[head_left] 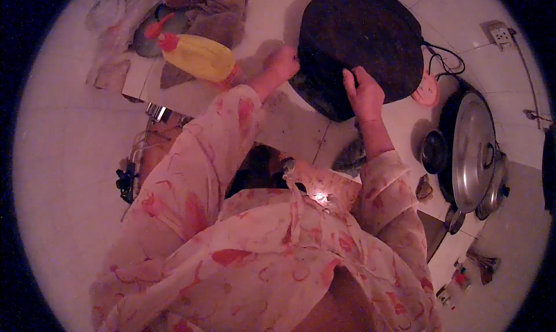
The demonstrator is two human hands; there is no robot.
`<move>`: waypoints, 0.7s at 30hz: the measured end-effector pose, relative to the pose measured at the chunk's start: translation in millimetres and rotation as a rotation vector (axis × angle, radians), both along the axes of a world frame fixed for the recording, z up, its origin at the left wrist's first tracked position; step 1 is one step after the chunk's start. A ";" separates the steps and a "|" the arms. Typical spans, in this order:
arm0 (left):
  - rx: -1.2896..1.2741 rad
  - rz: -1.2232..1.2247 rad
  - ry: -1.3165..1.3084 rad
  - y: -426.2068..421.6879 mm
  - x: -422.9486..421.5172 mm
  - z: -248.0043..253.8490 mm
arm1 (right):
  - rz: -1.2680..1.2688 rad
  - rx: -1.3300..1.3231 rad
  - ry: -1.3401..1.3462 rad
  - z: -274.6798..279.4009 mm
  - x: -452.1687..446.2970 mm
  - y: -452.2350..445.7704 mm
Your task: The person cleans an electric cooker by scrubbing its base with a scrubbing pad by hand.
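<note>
A large, dark, rounded thing with a flat top and a black cord at its right fills the upper middle of the head view. It resembles an electric griddle, but its kind is unclear in the dim light. My left hand is closed at its left edge, the fingertips partly hidden. At its near edge, my right hand grips with the thumb raised and the fingers curled. Left of my left hand is a yellow bottle with a red pump top.
Crumpled cloths lie behind the bottle. To the right are a pink round piece, a large pan with a metal lid and a small dark bowl. A socket sits on the tiled wall. Below my forearms, something glows brightly.
</note>
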State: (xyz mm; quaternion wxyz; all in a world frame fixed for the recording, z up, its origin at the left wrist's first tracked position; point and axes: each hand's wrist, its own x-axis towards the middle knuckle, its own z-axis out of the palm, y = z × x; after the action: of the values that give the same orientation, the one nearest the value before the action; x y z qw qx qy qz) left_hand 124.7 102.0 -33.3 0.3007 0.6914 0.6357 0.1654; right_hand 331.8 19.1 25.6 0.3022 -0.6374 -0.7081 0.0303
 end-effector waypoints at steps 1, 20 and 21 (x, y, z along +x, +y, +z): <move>0.004 0.000 0.002 -6.7 -1.9 1.4 | 0.000 0.004 0.002 -0.5 0.3 -0.3; 0.177 -0.176 -0.014 -19.0 -14.4 -12.8 | 0.009 0.035 -0.020 -10.7 0.9 -1.4; 0.192 -0.163 -0.018 -16.7 -11.8 -8.6 | 0.006 0.019 -0.035 -8.2 1.8 -1.2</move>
State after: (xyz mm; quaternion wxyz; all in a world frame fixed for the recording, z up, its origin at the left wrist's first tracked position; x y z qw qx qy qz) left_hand 112.9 85.3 -41.9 0.2510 0.7649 0.5561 0.2068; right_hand 333.6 17.9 17.4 0.2958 -0.6327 -0.7155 0.0132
